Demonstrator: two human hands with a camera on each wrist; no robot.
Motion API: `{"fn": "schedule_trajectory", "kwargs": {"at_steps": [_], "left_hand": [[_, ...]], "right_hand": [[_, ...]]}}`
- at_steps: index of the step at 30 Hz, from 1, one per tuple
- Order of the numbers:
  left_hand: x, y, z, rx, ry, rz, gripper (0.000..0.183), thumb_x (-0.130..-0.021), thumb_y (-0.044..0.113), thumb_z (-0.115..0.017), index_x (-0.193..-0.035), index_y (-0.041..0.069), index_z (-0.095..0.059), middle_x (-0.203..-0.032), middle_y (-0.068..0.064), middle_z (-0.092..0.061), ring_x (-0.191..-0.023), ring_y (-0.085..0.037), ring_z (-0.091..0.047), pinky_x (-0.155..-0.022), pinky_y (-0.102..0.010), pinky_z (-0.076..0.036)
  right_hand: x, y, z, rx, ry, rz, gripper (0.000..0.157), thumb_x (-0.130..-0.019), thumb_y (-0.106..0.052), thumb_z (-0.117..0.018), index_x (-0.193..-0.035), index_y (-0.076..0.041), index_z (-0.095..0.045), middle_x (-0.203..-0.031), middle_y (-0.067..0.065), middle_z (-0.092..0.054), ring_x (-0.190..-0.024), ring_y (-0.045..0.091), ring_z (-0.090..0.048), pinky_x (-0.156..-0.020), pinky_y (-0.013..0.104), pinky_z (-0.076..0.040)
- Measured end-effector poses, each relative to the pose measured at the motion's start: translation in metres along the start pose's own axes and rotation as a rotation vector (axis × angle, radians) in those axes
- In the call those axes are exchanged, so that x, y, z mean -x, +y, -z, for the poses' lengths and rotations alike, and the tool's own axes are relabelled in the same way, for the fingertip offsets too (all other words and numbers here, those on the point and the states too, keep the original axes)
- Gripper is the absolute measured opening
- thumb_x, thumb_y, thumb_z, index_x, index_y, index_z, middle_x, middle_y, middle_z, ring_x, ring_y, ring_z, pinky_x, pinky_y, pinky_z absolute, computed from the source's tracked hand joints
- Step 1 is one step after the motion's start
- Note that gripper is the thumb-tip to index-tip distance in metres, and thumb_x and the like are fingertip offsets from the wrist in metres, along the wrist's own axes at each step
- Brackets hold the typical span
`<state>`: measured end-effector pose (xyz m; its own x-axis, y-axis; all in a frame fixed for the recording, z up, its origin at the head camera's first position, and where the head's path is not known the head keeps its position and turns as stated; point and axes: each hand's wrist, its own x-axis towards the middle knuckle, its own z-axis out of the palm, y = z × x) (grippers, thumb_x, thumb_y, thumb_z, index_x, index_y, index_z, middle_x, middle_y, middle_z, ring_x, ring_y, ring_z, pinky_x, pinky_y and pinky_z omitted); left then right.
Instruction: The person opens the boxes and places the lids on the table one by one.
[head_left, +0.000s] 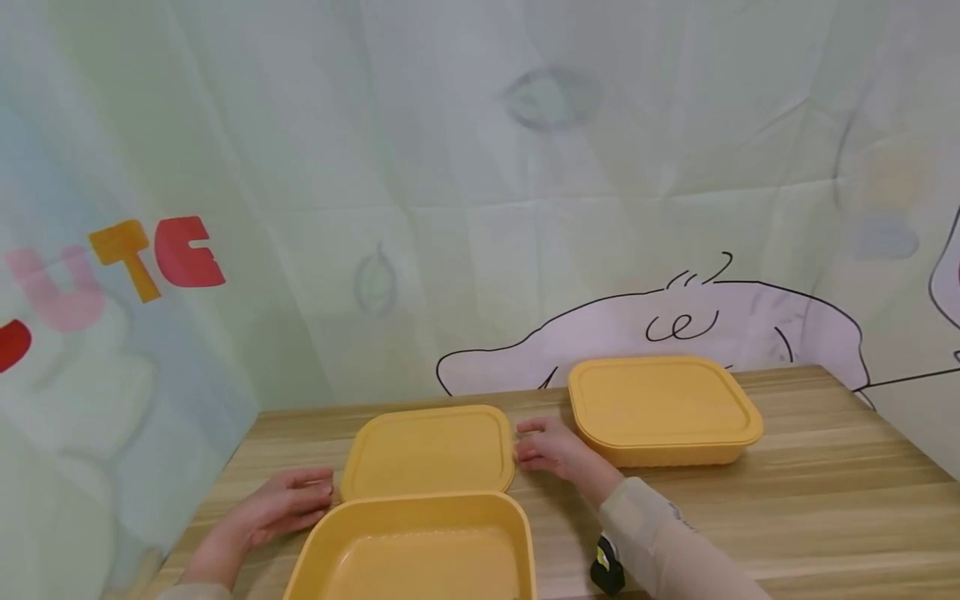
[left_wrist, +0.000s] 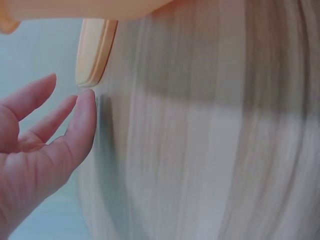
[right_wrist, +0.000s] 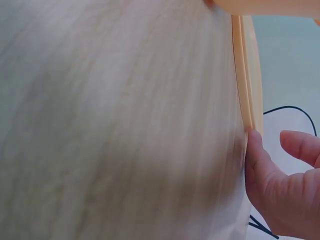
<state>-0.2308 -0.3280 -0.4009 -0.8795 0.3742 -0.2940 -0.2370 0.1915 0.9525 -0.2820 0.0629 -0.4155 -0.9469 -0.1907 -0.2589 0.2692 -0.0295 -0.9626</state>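
Note:
A flat yellow lid (head_left: 435, 452) lies on the wooden table behind an uncovered yellow box (head_left: 420, 567), whose front runs out of the head view. At the lid's left edge is my left hand (head_left: 281, 507), fingers extended toward it; the left wrist view shows its fingertips (left_wrist: 86, 97) close to the lid's corner (left_wrist: 95, 55). My right hand (head_left: 551, 448) is at the lid's right edge, thumb and fingers apart. In the right wrist view a fingertip (right_wrist: 254, 137) meets the end of the lid's rim (right_wrist: 242, 75). Neither hand grips anything.
A second yellow box with its lid on (head_left: 663, 408) stands at the back right, just beyond my right hand. Beside my right sleeve is a small black object (head_left: 607, 571) with a yellow-green mark. A printed cloth (head_left: 480, 208) hangs behind the table (head_left: 832, 500).

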Motion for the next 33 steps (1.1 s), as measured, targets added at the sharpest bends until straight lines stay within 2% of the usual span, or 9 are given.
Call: {"fn": "schedule_trajectory", "kwargs": {"at_steps": [3, 5, 8, 11, 16, 21, 25, 29, 33], "left_hand": [[0.000, 0.001, 0.000, -0.005, 0.037, -0.005, 0.070, -0.092, 0.013, -0.057, -0.137, -0.020, -0.013, -0.108, -0.004, -0.058, -0.093, -0.010, -0.057, -0.082, -0.027, -0.050], [0.001, 0.003, -0.001, -0.027, 0.068, -0.010, 0.070, -0.092, 0.014, -0.058, -0.137, -0.018, -0.015, -0.115, -0.013, -0.056, -0.096, -0.012, -0.057, -0.084, -0.029, -0.050], [0.002, 0.009, -0.004, -0.092, 0.106, -0.023, 0.068, -0.094, 0.018, -0.057, -0.138, -0.016, -0.018, -0.131, -0.031, -0.042, -0.109, -0.022, -0.053, -0.089, -0.036, -0.048], [0.004, 0.016, -0.007, -0.148, 0.105, -0.047, 0.067, -0.095, 0.022, -0.054, -0.139, -0.015, -0.019, -0.139, -0.037, -0.027, -0.120, -0.032, -0.045, -0.094, -0.044, -0.044], [0.008, 0.026, -0.012, -0.178, 0.096, -0.081, 0.064, -0.096, 0.022, -0.054, -0.138, -0.014, -0.022, -0.138, -0.035, -0.032, -0.121, -0.036, -0.044, -0.096, -0.050, -0.040], [0.012, 0.034, -0.015, -0.208, 0.166, -0.108, 0.060, -0.094, 0.018, -0.056, -0.137, -0.013, -0.028, -0.130, -0.028, -0.044, -0.116, -0.033, -0.048, -0.096, -0.054, -0.038], [0.016, 0.041, -0.020, -0.227, 0.210, -0.108, 0.058, -0.094, 0.017, -0.057, -0.136, -0.011, -0.031, -0.127, -0.025, -0.047, -0.114, -0.034, -0.049, -0.096, -0.054, -0.039], [0.019, 0.049, -0.027, -0.243, 0.224, -0.114, 0.057, -0.093, 0.017, -0.058, -0.136, -0.011, -0.032, -0.127, -0.025, -0.047, -0.115, -0.036, -0.048, -0.096, -0.053, -0.039], [0.021, 0.055, -0.035, -0.244, 0.236, -0.128, 0.058, -0.092, 0.016, -0.060, -0.136, -0.010, -0.033, -0.125, -0.022, -0.050, -0.113, -0.030, -0.050, -0.096, -0.051, -0.040]], "right_hand": [[0.002, -0.001, 0.003, 0.011, 0.008, 0.005, 0.040, -0.082, 0.014, -0.051, -0.120, 0.015, -0.041, -0.069, 0.008, -0.053, -0.061, 0.015, -0.055, -0.057, 0.028, -0.051], [0.003, -0.002, 0.004, 0.018, 0.011, 0.012, 0.040, -0.082, 0.015, -0.051, -0.121, 0.015, -0.042, -0.070, 0.009, -0.053, -0.061, 0.015, -0.054, -0.057, 0.028, -0.051], [0.007, -0.005, 0.004, 0.032, -0.008, 0.027, 0.042, -0.082, 0.015, -0.051, -0.123, 0.016, -0.043, -0.072, 0.010, -0.053, -0.061, 0.015, -0.053, -0.057, 0.028, -0.051], [0.012, -0.009, 0.005, 0.059, -0.049, 0.046, 0.044, -0.081, 0.016, -0.051, -0.124, 0.016, -0.042, -0.074, 0.012, -0.056, -0.061, 0.015, -0.054, -0.057, 0.027, -0.051], [0.019, -0.015, 0.009, 0.119, -0.119, 0.068, 0.046, -0.080, 0.017, -0.052, -0.125, 0.017, -0.041, -0.079, 0.012, -0.057, -0.063, 0.015, -0.054, -0.060, 0.029, -0.052], [0.024, -0.020, 0.015, 0.170, -0.174, 0.079, 0.045, -0.082, 0.013, -0.053, -0.126, 0.016, -0.042, -0.086, 0.016, -0.058, -0.069, 0.015, -0.055, -0.068, 0.034, -0.054], [0.030, -0.024, 0.019, 0.206, -0.205, 0.089, 0.046, -0.083, 0.009, -0.054, -0.127, 0.014, -0.043, -0.094, 0.019, -0.058, -0.075, 0.016, -0.057, -0.075, 0.039, -0.054], [0.037, -0.028, 0.023, 0.232, -0.230, 0.101, 0.046, -0.083, 0.006, -0.056, -0.127, 0.013, -0.044, -0.097, 0.020, -0.058, -0.080, 0.018, -0.058, -0.080, 0.042, -0.052], [0.045, -0.031, 0.027, 0.230, -0.260, 0.115, 0.046, -0.084, 0.004, -0.057, -0.126, 0.014, -0.043, -0.096, 0.018, -0.058, -0.080, 0.018, -0.058, -0.082, 0.044, -0.051]]}}
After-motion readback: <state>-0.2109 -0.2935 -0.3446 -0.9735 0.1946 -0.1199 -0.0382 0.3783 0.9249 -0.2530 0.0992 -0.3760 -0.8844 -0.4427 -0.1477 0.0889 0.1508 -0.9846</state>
